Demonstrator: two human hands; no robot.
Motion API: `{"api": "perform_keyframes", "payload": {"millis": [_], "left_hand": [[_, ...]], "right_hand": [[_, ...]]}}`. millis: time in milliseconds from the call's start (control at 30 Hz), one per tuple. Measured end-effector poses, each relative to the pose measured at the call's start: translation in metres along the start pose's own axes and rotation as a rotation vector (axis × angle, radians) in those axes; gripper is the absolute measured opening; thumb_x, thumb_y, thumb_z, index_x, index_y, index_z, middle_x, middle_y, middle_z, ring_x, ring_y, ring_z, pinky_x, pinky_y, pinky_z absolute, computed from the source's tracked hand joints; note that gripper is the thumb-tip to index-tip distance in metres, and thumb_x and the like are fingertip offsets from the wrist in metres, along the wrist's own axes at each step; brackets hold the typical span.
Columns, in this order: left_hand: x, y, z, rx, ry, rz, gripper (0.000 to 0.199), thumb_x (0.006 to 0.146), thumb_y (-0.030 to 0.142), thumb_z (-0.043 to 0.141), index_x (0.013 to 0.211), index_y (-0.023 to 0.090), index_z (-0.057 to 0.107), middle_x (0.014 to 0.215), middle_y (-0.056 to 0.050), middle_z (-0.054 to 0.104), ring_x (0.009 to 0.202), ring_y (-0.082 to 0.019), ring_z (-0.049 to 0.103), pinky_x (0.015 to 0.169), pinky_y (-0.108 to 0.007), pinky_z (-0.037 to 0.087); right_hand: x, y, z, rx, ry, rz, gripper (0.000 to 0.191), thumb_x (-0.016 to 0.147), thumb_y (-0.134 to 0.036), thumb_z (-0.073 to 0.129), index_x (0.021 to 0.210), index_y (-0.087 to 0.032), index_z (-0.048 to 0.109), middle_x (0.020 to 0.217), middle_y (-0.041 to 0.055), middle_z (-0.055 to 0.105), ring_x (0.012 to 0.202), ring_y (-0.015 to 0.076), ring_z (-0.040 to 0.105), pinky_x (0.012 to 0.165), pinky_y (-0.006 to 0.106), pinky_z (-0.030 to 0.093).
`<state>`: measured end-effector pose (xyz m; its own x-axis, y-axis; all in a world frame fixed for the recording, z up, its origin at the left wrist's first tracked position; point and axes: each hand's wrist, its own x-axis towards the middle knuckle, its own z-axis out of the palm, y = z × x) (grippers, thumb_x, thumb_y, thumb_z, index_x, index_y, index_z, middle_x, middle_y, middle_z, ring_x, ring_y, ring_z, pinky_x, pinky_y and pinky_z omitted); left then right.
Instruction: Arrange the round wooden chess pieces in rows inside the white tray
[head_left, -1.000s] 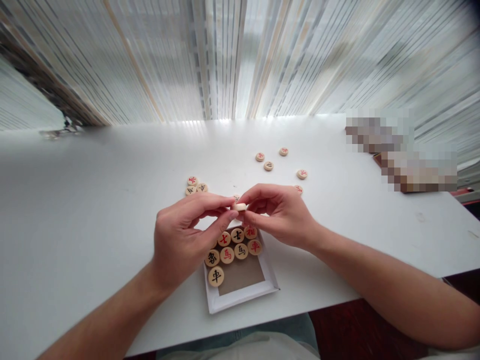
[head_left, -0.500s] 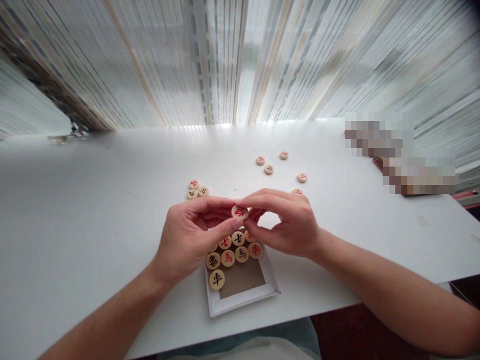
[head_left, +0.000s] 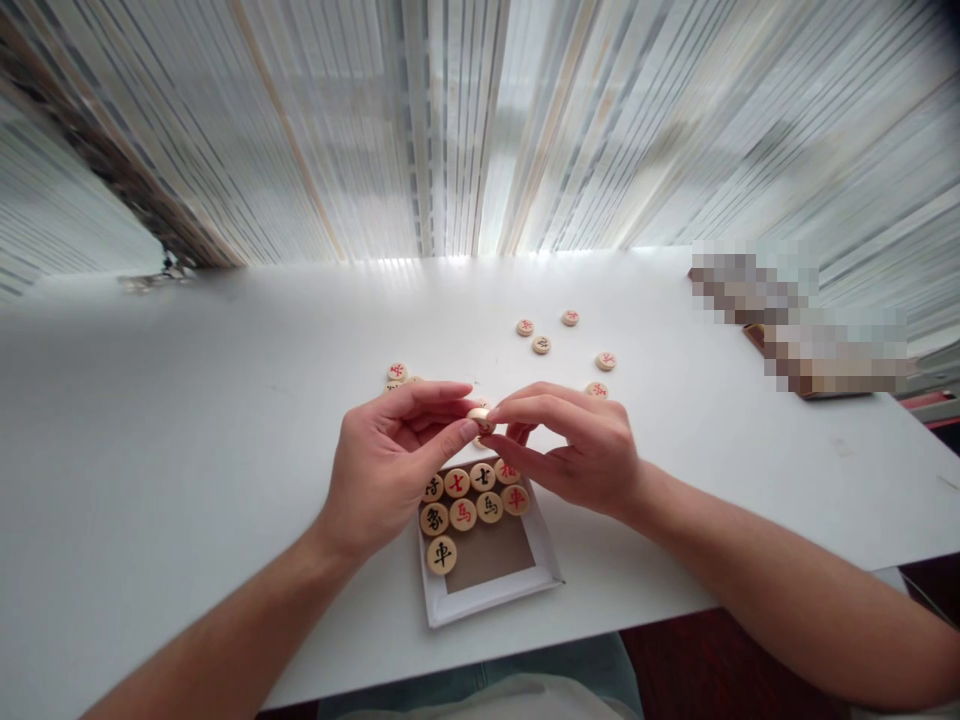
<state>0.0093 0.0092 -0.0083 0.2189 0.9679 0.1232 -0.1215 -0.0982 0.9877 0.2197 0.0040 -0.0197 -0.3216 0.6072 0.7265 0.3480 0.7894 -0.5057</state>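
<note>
Between my hands, above the far end of a shallow box (head_left: 551, 570), is a round wooden Chinese chess piece (head_left: 481, 418), tilted so its pale rim shows. My right hand (head_left: 574, 445) pinches it between thumb and fingertips. My left hand (head_left: 382, 460) has its thumb against the near left side of the piece, with the fingers curved behind and the index finger stretched above. In the box are several Chinese chess pieces in rows, red and black, with a black chariot piece (head_left: 442, 555) at the near left. Other pieces behind the held one are mostly hidden.
Loose pieces lie beyond my right hand, among them a red one (head_left: 606, 361) and a black one (head_left: 541, 345). Another red piece (head_left: 397, 371) sits with others behind my left hand. A blurred-out boxlike object (head_left: 825, 365) stands at right. A striped curtain (head_left: 450, 130) hangs behind the white table (head_left: 187, 450).
The held piece has turned from showing its red character to showing more of its rim. My left index finger has lifted off it. The view has shifted slightly.
</note>
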Motion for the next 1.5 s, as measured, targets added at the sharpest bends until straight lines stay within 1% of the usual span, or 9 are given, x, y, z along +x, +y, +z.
{"api": "perform_keyframes", "payload": {"millis": [233, 433, 600, 767, 867, 1033, 1200, 1367, 1500], "left_hand": [[-0.001, 0.001, 0.001, -0.026, 0.013, 0.07, 0.029, 0.082, 0.017, 0.096, 0.109, 0.019, 0.085, 0.096, -0.004, 0.088, 0.094, -0.02, 0.085, 0.092, -0.031, 0.072], [-0.003, -0.001, -0.001, -0.035, 0.002, 0.128, 0.035, 0.08, 0.016, 0.097, 0.112, 0.017, 0.084, 0.098, -0.005, 0.087, 0.091, -0.019, 0.084, 0.092, -0.032, 0.072], [-0.002, -0.003, -0.001, -0.052, -0.002, 0.127, 0.038, 0.08, 0.017, 0.096, 0.115, 0.017, 0.082, 0.097, -0.005, 0.085, 0.091, -0.019, 0.083, 0.089, -0.031, 0.072], [0.002, -0.006, -0.002, -0.047, 0.005, 0.078, 0.039, 0.078, 0.022, 0.096, 0.113, 0.017, 0.08, 0.095, -0.005, 0.085, 0.091, -0.02, 0.083, 0.087, -0.031, 0.071], [0.004, -0.005, -0.004, -0.032, 0.033, 0.075, 0.029, 0.087, 0.027, 0.088, 0.112, 0.016, 0.08, 0.098, -0.007, 0.084, 0.092, -0.02, 0.082, 0.088, -0.033, 0.069], [0.01, -0.003, -0.006, -0.011, 0.101, 0.072, 0.018, 0.091, 0.026, 0.079, 0.104, 0.015, 0.08, 0.09, -0.005, 0.082, 0.08, -0.017, 0.078, 0.077, -0.029, 0.065], [0.012, -0.007, -0.004, -0.031, 0.073, 0.085, 0.011, 0.09, 0.024, 0.076, 0.096, 0.015, 0.08, 0.081, -0.003, 0.08, 0.077, -0.016, 0.077, 0.072, -0.026, 0.063], [0.012, -0.009, -0.003, -0.026, 0.048, 0.098, 0.01, 0.091, 0.025, 0.075, 0.093, 0.015, 0.079, 0.076, -0.003, 0.078, 0.076, -0.017, 0.078, 0.069, -0.027, 0.063], [0.012, -0.008, -0.004, -0.008, 0.058, 0.096, 0.01, 0.091, 0.024, 0.074, 0.091, 0.016, 0.079, 0.075, -0.002, 0.078, 0.074, -0.017, 0.078, 0.068, -0.027, 0.062]], "right_hand": [[-0.001, 0.003, 0.002, -0.024, -0.03, -0.054, 0.015, 0.1, -0.014, 0.075, 0.113, -0.021, 0.072, 0.092, 0.0048, 0.081, 0.062, 0.0121, 0.072, 0.059, 0.025, 0.061], [0.001, 0.003, 0.003, -0.062, -0.005, -0.11, 0.019, 0.101, -0.013, 0.074, 0.117, -0.022, 0.074, 0.097, 0.0062, 0.083, 0.065, 0.0124, 0.074, 0.06, 0.023, 0.062], [0.0, 0.001, 0.005, -0.148, -0.007, -0.133, 0.016, 0.099, -0.013, 0.077, 0.113, -0.019, 0.073, 0.096, 0.0074, 0.083, 0.065, 0.0132, 0.074, 0.06, 0.023, 0.061], [0.003, 0.002, 0.005, -0.309, -0.031, -0.18, 0.009, 0.098, -0.018, 0.078, 0.104, -0.02, 0.071, 0.084, 0.0025, 0.08, 0.061, 0.0128, 0.07, 0.055, 0.023, 0.053], [0.003, -0.006, 0.002, -0.323, -0.078, -0.101, 0.011, 0.096, -0.021, 0.08, 0.099, -0.02, 0.069, 0.077, 0.0003, 0.077, 0.057, 0.0116, 0.066, 0.053, 0.022, 0.05], [-0.016, -0.041, -0.007, -0.245, -0.22, 0.197, 0.01, 0.095, -0.022, 0.079, 0.1, -0.02, 0.07, 0.065, -0.006, 0.067, 0.049, 0.008, 0.053, 0.053, 0.019, 0.047], [-0.042, -0.072, -0.009, -0.235, -0.356, 0.302, 0.008, 0.098, -0.024, 0.076, 0.1, -0.019, 0.07, 0.064, -0.0071, 0.063, 0.046, 0.0068, 0.048, 0.05, 0.019, 0.041], [-0.053, -0.073, 0.0, -0.269, -0.464, 0.346, 0.013, 0.1, -0.03, 0.073, 0.102, -0.017, 0.073, 0.067, -0.0042, 0.066, 0.05, 0.0099, 0.054, 0.054, 0.022, 0.044], [-0.054, -0.072, 0.005, -0.284, -0.53, 0.393, 0.01, 0.099, -0.027, 0.075, 0.102, -0.017, 0.077, 0.067, -0.0027, 0.069, 0.05, 0.0109, 0.057, 0.056, 0.023, 0.044]]}}
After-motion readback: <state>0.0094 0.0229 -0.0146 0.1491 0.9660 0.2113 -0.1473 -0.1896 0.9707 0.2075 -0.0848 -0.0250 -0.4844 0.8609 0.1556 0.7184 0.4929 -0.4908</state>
